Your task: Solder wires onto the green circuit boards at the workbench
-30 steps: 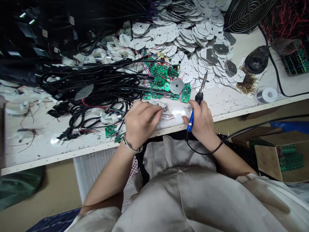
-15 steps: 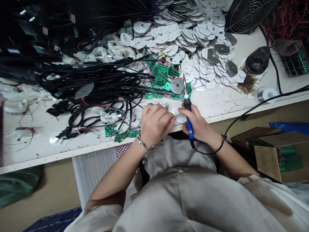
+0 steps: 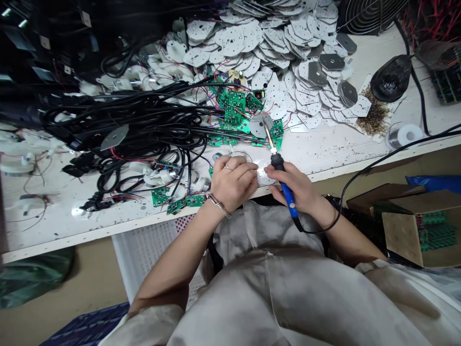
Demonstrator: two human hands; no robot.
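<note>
My right hand (image 3: 300,190) grips a soldering iron (image 3: 289,198) by its blue handle. The iron's metal tip points up and left, over a grey octagonal plate (image 3: 260,126). My left hand (image 3: 236,181) is closed at the bench's front edge, its fingers curled downward, and what they hold is hidden beneath them. Between the two hands lies a pale, shiny plate (image 3: 265,177), partly covered by fingers. Thin wire loops (image 3: 242,154) show just beyond my left hand. Green circuit boards (image 3: 235,108) lie in a cluster behind, with more boards (image 3: 195,200) left of my wrist.
Bundled black cables (image 3: 158,117) cover the left of the bench. White plates (image 3: 237,41) are heaped at the back. On the right stand a solder spool (image 3: 410,134), a dark iron holder (image 3: 391,79) and a fan (image 3: 372,14). A cardboard box (image 3: 401,235) sits below.
My left hand has moved right, toward the right hand, and its fingertips are now hidden. The soldering iron has swung from leaning right to leaning left. The view has shifted slightly.
</note>
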